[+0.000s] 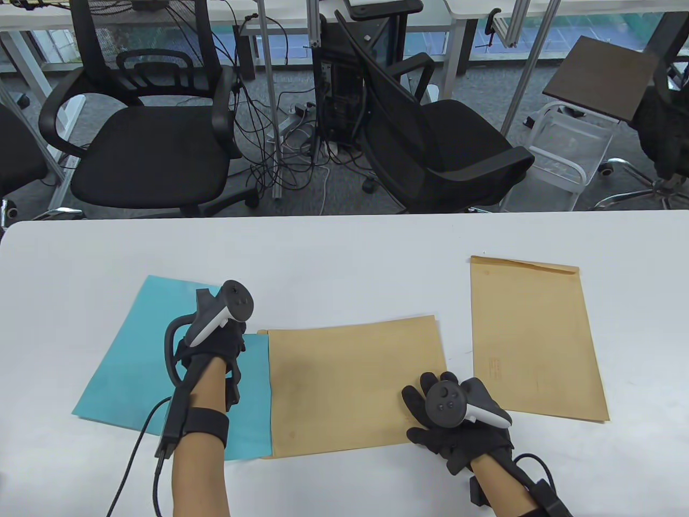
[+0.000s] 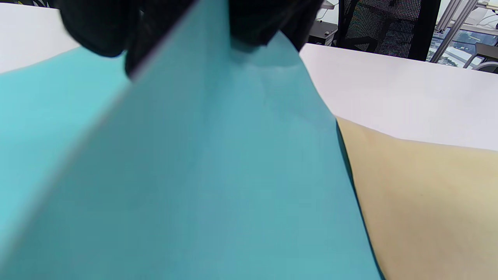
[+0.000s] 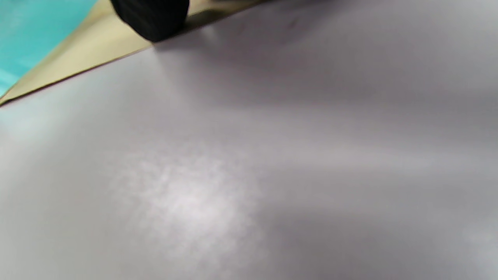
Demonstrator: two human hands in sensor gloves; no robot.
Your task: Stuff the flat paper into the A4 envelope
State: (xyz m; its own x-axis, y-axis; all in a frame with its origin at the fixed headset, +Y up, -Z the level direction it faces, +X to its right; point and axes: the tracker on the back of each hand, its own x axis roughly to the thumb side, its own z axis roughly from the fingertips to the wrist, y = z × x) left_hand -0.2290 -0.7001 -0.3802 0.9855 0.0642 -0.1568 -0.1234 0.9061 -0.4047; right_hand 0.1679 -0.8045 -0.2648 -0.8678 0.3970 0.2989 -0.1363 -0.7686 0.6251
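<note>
Nearest the table camera, at about 5 o'clock on the white tabletop [image 1: 344, 253], the right hand [image 1: 457, 425] lies palm down with its gloved fingers spread flat, pressing the near right corner of a brown A4 envelope [image 1: 350, 382] that lies lengthwise across the middle. In the right wrist view one black fingertip [image 3: 151, 17] rests on that envelope's edge, the pale tabletop filling the rest of the blurred picture. At about 7 o'clock the left hand [image 1: 212, 344] sits on a sheet of teal paper [image 1: 134, 355], right beside the envelope's left end. The left wrist view shows its gloved fingers [image 2: 101, 27] closed round the paper's edge, above and below it, so that part of the sheet is lifted and bent up from the rest. The paper's right edge meets the envelope's left end; whether it has entered the opening cannot be told. Most of the sheet lies outside, spreading toward 9 o'clock. A second brown envelope [image 1: 533, 334] lies flat at about 3 o'clock, well apart from the first, its long side running away from the camera. Beyond the far edge stand two black office chairs [image 1: 145, 145] amid loose cables on the floor.
</note>
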